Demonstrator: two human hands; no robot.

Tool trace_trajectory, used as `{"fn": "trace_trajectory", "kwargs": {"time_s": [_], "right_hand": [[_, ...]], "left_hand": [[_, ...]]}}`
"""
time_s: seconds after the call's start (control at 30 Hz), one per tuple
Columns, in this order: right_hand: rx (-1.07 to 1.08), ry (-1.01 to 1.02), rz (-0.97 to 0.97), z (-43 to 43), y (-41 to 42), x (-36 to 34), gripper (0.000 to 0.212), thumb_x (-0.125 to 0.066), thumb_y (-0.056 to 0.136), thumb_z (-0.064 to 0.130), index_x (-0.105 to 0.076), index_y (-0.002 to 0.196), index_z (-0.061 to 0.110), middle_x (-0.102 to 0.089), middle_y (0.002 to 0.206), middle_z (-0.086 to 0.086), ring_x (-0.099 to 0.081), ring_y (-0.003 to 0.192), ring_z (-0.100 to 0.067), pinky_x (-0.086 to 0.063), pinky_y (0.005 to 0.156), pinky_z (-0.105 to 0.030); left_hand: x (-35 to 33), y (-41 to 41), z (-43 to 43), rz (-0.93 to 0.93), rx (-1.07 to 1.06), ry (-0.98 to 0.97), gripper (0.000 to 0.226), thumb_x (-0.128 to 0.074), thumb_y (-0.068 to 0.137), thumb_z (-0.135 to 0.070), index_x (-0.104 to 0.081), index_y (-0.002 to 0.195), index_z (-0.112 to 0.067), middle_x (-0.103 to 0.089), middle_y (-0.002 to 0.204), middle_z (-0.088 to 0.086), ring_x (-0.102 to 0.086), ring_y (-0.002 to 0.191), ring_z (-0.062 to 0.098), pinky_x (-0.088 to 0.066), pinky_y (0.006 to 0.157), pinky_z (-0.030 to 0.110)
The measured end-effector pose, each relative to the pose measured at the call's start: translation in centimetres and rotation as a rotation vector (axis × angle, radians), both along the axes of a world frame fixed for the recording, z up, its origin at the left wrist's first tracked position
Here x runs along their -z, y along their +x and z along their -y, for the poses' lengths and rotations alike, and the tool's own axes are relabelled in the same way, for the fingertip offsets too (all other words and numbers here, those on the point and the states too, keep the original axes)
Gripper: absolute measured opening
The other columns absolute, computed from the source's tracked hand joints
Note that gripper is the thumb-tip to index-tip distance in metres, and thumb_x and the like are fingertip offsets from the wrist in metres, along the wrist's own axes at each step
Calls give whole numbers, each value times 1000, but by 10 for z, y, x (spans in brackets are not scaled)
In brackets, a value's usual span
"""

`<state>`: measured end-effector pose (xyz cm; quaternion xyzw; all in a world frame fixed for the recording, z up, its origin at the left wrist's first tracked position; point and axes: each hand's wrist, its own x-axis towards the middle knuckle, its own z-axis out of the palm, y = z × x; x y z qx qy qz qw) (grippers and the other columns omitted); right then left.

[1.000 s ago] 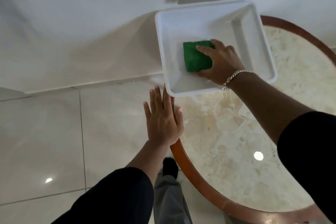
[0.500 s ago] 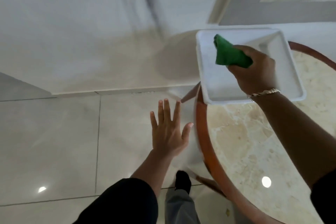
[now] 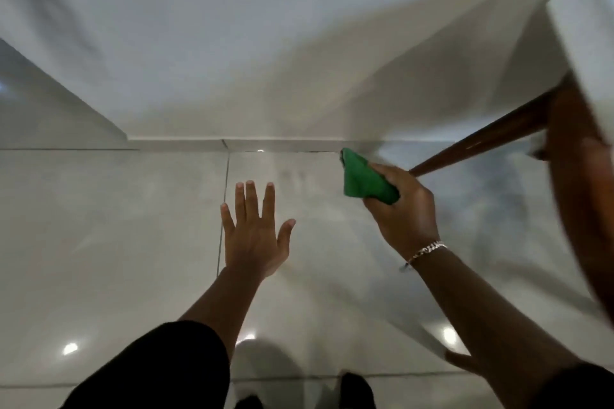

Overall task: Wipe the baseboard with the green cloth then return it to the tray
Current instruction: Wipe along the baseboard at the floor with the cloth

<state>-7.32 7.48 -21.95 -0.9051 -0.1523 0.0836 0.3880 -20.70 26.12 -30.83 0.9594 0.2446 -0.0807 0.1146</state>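
Note:
My right hand (image 3: pixel 403 209) grips the folded green cloth (image 3: pixel 362 181). The cloth's tip is at the white baseboard (image 3: pixel 282 145), which runs along the foot of the wall; I cannot tell whether they touch. My left hand (image 3: pixel 254 232) hovers over the floor tiles with fingers spread and holds nothing. The white tray (image 3: pixel 584 33) shows only as a blurred corner at the upper right, on the table's edge.
A wooden table leg (image 3: pixel 481 139) slants down just right of the cloth, under the brown table rim (image 3: pixel 581 192). Glossy pale floor tiles (image 3: pixel 116 226) fill the lower view. A wall corner (image 3: pixel 128 136) juts out at the left. My shoes (image 3: pixel 357 390) show at the bottom.
My right hand lifted the green cloth out of the tray and carried it down to the baseboard. The view dropped toward the floor, and my left hand left the table's edge.

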Motion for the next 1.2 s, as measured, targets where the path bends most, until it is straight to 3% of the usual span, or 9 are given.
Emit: {"fn": "trace_trajectory", "kwargs": {"time_s": [0.07,0.3,0.4,0.53,0.67,0.83,1.03,1.13,1.2], "right_hand": [[-14,-61,-2,-16,11,78,44,-70,72,13,-64,114,23,-68,100,0,-62,89,-16,-56,80,-40],[-19,-96,-8,-53,73,272,48,-67,72,15,-62,119,21,-65,116,-7,-60,103,-23,-47,86,-30],[-22,-195,47,-66,101,314,57,-66,74,22,-53,129,24,-52,134,-11,-51,116,-32,-46,96,-43],[-103,-429,141,-85,108,348,66,-55,72,44,-45,135,29,-36,150,-10,-23,139,-35,-20,112,-59],[-94,-456,332,-93,107,368,52,-41,84,53,-51,130,33,-38,151,-8,-19,142,-39,-5,110,-68],[-233,-465,488,-95,126,377,37,-43,90,34,-59,123,29,-51,142,-7,-35,137,-33,-9,108,-73],[304,-388,315,-78,144,390,36,-48,89,25,-59,124,22,-40,145,-22,-27,138,-44,-16,110,-68],[393,-359,247,-111,137,387,43,-44,83,21,-60,123,17,-41,144,-26,-28,137,-47,-16,109,-67],[315,-350,266,-137,124,385,44,-47,78,19,-62,120,17,-44,140,-29,-32,135,-48,-20,107,-68]], "left_hand": [[61,1,-19,-18,7,-1,80,-16,91,-64,-5,157,-20,-3,166,18,6,153,35,-7,121,61],[236,28,-65,20,28,30,88,-6,84,-72,-6,156,-21,5,166,15,11,152,34,-3,121,61],[272,46,-76,31,34,37,89,-6,82,-73,-2,156,-25,9,166,14,13,152,34,-1,121,62],[294,62,-85,20,11,64,85,-1,82,-74,10,155,-31,17,166,9,17,151,33,3,118,66],[298,65,-85,44,-2,81,81,-9,87,-73,8,155,-33,13,166,7,15,152,33,1,116,70],[300,70,-89,33,-7,87,82,-11,85,-76,5,155,-35,12,167,5,12,152,33,-2,114,74],[300,71,-90,51,-20,74,85,-10,83,-79,5,155,-37,12,167,3,13,152,32,-1,112,75],[302,74,-93,46,-23,73,87,-7,80,-81,10,154,-38,17,166,2,16,152,32,1,112,76],[303,74,-93,62,-24,78,87,-6,80,-81,9,154,-37,15,166,3,14,152,33,0,112,76]]}}
